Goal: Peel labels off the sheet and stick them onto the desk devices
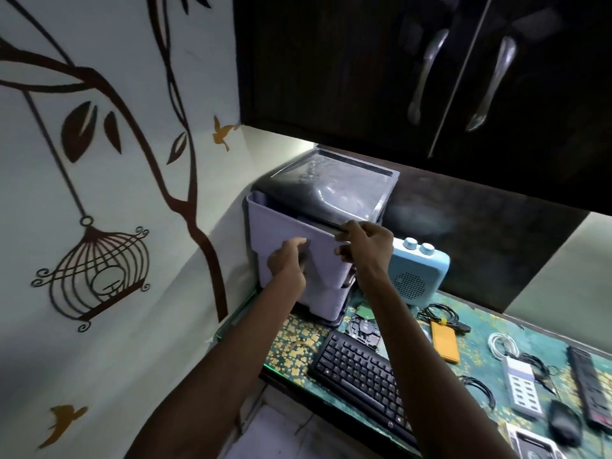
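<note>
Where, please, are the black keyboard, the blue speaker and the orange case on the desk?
black keyboard (361,376): head view, middle of the keys.
blue speaker (415,278): head view, front grille.
orange case (445,341): head view, flat top face.

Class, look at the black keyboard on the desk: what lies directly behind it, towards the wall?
Behind the keyboard lies a bare hard drive, then the printer, which both hands touch. The right forearm covers part of the desk there.

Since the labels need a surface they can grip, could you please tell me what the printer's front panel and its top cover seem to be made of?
The printer's front panel, where both hands rest, looks like matte pale-grey plastic: an even tone with no glare. The top cover looks like glossy dark plastic under clear film, judging by the bright, wrinkled reflections, though that is uncertain.
</note>
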Demonstrator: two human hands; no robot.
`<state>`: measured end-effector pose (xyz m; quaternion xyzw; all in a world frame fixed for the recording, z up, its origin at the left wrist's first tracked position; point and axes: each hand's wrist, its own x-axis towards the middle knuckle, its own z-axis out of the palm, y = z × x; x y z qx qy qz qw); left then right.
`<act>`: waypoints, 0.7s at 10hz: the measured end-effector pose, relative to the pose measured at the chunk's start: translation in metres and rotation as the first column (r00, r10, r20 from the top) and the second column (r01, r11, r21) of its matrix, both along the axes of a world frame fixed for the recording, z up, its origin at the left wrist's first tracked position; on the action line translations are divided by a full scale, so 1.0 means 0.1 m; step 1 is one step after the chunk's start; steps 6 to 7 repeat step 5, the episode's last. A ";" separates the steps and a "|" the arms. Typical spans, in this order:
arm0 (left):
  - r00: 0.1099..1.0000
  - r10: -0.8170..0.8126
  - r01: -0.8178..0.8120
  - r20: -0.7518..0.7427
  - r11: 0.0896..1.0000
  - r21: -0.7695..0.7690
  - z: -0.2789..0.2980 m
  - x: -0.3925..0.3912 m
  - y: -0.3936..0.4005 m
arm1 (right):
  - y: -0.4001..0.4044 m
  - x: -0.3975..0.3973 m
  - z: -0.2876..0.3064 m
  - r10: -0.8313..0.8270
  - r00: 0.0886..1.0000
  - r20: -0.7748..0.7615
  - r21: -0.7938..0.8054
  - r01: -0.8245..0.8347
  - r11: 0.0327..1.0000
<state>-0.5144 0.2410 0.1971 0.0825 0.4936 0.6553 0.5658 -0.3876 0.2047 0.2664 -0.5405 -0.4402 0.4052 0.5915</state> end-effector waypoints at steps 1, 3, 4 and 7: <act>0.994 -0.100 0.099 -0.034 0.995 -0.009 0.19 0.12 0.06 | -0.03 0.15 -0.03 -0.019 1.000 -0.007 -0.013 0.019 1.000; 0.978 -0.181 0.187 -0.103 0.981 0.056 0.11 0.20 0.04 | -0.19 0.35 -0.13 -0.069 0.998 -0.004 -0.032 0.069 0.997; 0.961 -0.242 0.258 -0.133 0.960 0.113 0.08 0.25 -0.02 | -0.32 0.44 -0.22 -0.090 0.996 0.018 -0.047 0.091 0.995; 0.924 -0.331 0.363 -0.190 0.917 0.165 0.17 0.37 -0.04 | -0.45 0.54 -0.26 -0.110 0.993 0.029 -0.017 0.111 0.994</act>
